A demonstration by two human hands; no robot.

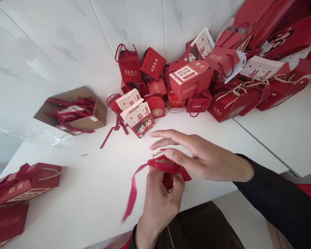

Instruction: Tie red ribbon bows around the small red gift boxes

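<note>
Two bare hands at work over a white table (88, 186), as seen from beside the worker. The left hand (162, 199), at the lower centre of the frame, is curled with thumb and fingers closed on a small red article (187, 175), largely hidden by the grip; a crimson ribbon (134, 188) lies across this article, its loose end trailing down and to the left, blurred at the tip. A thin pale cord (157, 153) shows at the article's upper edge. The right hand (197, 155), just right of centre, is open, its fingers extended leftward and its thumb parted from them, over the article; whether the thumb touches the ribbon cannot be told. A black sleeve (272, 197) covers the right forearm. Beyond the fingertips, near the centre, stands a cream-and-red box (140, 119) printed with two cartoon figures, a dark red strip (107, 136) lying to its left. Behind it, red gift boxes (190, 81) are heaped against the marbled wall (67, 41), some with twisted handles; toward the right, others bear straw-coloured bows (238, 90). At the left of the frame, an open cardboard carton (101, 114) holds ribbons and printed tags (72, 110). Below it lies a small clip-like object (84, 155), too small to identify. Ribboned red boxes (49, 174) occupy the lower left corner.
</note>
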